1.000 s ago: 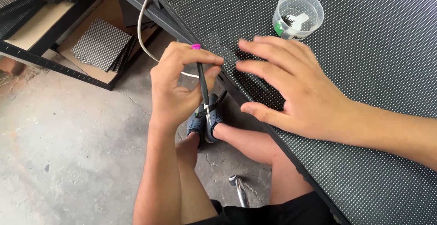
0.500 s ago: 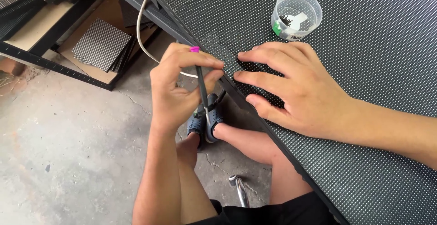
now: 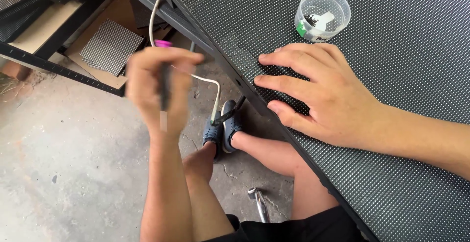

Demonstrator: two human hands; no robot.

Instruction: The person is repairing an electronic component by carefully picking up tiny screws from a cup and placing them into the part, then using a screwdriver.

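Observation:
My left hand (image 3: 156,83) is blurred with motion, out over the floor to the left of the big dark dotted panel (image 3: 406,90). It grips a thin dark tool with a pink top (image 3: 164,83). My right hand (image 3: 318,92) lies flat, fingers spread, on the panel near its left edge. A small clear plastic cup (image 3: 323,15) with dark bits and a white piece inside stands on the panel beyond my right hand.
A white cable (image 3: 208,83) hangs from the panel's edge down toward my dark shoes (image 3: 223,129) on the concrete floor. A metal chair leg (image 3: 259,205) shows between my legs. Dark metal shelving (image 3: 58,65) with cardboard and a small dotted module (image 3: 110,51) stands at left.
My left hand has swung left, away from the panel's edge, taking the tool with it. The right hand stays flat on the panel.

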